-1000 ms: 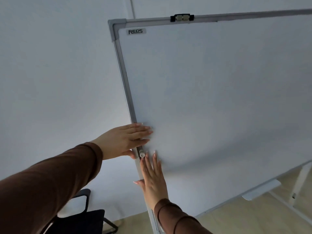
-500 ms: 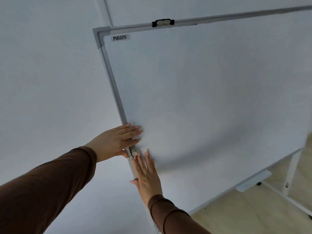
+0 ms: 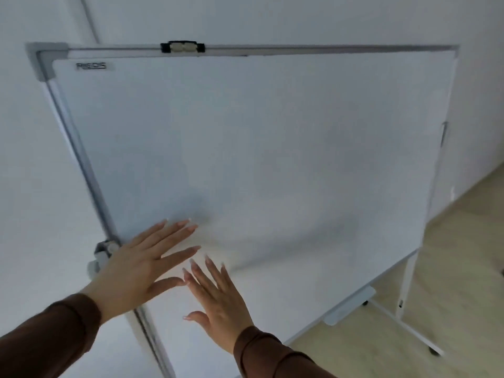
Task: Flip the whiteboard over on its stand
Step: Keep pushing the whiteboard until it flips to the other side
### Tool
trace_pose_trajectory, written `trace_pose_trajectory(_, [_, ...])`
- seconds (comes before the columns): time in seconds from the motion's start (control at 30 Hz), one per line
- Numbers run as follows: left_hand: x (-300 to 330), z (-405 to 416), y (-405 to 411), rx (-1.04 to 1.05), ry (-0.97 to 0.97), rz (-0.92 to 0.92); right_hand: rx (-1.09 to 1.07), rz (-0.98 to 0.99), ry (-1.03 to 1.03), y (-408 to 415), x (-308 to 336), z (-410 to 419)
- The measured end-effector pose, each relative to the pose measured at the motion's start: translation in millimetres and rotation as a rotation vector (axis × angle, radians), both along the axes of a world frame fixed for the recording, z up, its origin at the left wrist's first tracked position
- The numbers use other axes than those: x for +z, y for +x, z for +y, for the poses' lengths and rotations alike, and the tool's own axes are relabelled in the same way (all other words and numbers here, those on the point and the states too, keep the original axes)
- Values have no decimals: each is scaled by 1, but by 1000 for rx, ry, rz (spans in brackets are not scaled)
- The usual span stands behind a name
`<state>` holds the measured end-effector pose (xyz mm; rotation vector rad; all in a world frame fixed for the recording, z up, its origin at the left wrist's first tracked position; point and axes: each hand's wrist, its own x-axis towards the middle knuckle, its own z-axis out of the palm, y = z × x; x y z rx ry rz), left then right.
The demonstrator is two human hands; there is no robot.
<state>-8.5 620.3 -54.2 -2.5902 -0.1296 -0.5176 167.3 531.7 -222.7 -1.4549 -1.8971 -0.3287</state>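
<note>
Since a second ago both palms are shifted inward from the left frame edge, left hand (image 3: 136,268) and right hand (image 3: 218,298) spread flat, holding nothing, on the whiteboard (image 3: 272,148), upright on its stand (image 3: 406,293); uneven pushing risks rolling it.

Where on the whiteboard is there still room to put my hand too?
The whiteboard is bare almost everywhere: from the black clip on the top edge down to the fingertips, and all the way right to the far frame. It is crowded only low on the left, where the left hand and right hand lie spread beside the side knob.
</note>
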Motion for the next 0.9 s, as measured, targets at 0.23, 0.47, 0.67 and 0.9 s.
trace_pose_trajectory(0.23, [-68, -62, 252, 16, -292, -246, -237, -17, -1, 272, 32, -100])
trace_pose_trajectory(0.47, [-137, -132, 517, -4, -467, -241, -434, -152, -91, 546, 38, -200])
trace_pose_trajectory(0.67, [-197, -167, 705, 7, -473, -122, -553, -249, -151, 736, 34, -234])
trace_pose_trajectory(0.9, [-255, -183, 895, 115, -510, -170, -548, -521, -159, 909, 35, -209])
